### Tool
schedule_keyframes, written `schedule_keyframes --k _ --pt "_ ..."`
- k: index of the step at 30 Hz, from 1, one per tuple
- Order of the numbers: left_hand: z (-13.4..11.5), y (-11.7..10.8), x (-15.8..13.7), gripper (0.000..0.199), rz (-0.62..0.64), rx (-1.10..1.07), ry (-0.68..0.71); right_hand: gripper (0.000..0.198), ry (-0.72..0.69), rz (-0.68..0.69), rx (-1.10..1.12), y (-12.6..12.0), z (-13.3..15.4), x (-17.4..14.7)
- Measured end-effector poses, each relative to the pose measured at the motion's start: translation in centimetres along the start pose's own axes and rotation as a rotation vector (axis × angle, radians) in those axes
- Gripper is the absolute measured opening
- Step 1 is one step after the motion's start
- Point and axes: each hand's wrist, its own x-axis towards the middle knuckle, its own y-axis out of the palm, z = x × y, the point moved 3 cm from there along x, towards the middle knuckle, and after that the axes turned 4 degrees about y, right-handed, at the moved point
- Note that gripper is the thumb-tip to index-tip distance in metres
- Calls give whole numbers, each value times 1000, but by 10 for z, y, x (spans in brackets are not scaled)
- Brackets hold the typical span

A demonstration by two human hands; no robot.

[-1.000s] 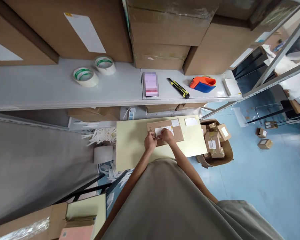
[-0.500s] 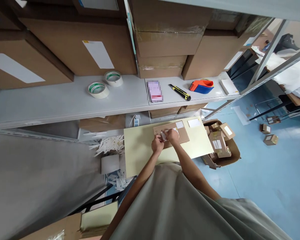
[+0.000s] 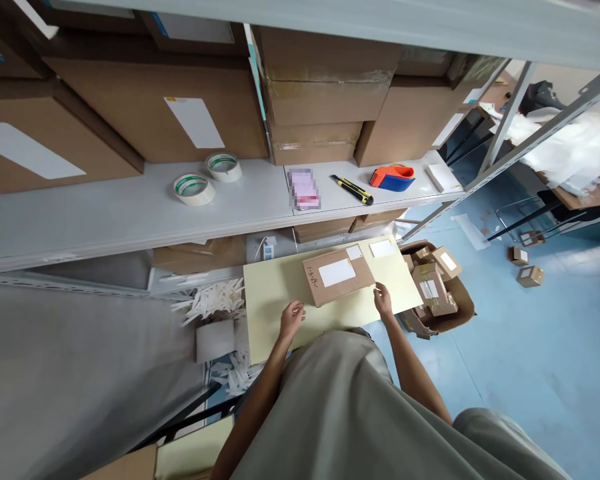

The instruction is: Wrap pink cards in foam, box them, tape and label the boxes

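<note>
A flat brown cardboard box (image 3: 325,290) lies slightly turned on the pale yellow board (image 3: 270,327). On its top are a large white label (image 3: 337,273), a smaller white label (image 3: 353,252) and handwritten marks at the left end. My left hand (image 3: 293,319) is just off the box's near left corner, fingers loosely bent and apart, with nothing visible in them. By the near right corner is my right hand (image 3: 383,300), its fingers apart and empty; whether a fingertip touches the box I cannot tell. A white slip (image 3: 381,248) lies at the board's far right.
On the grey shelf (image 3: 145,217) ahead are two tape rolls (image 3: 194,189), a blurred pink item (image 3: 304,189), a yellow-black utility knife (image 3: 353,190) and an orange-blue tape dispenser (image 3: 393,177). Right of the board, an open carton (image 3: 463,310) holds small boxes. Paper strips (image 3: 213,299) lie left.
Both hands have come off the label on the box and moved apart, left hand to the near left, right hand to the right. The large label now shows whole.
</note>
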Motion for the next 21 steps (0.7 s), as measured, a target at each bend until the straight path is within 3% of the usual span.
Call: schedule_keyframes --k 5,8,14,18,21 --pt "-10 21 -8 29 132 66 63 51 -61 95 142 21 -5 1" --pt "-15 21 -17 25 167 91 87 52 -69 120 183 15 -6 -1" --pt "-29 20 -40 33 139 -45 148 64 -104 112 232 -40 -18 -19" --pt "-42 41 -52 35 137 -46 167 85 -85 66 272 -77 -30 -31" --pt "-42 60 -59 32 150 28 129 80 -6 82 265 -93 -44 -34"
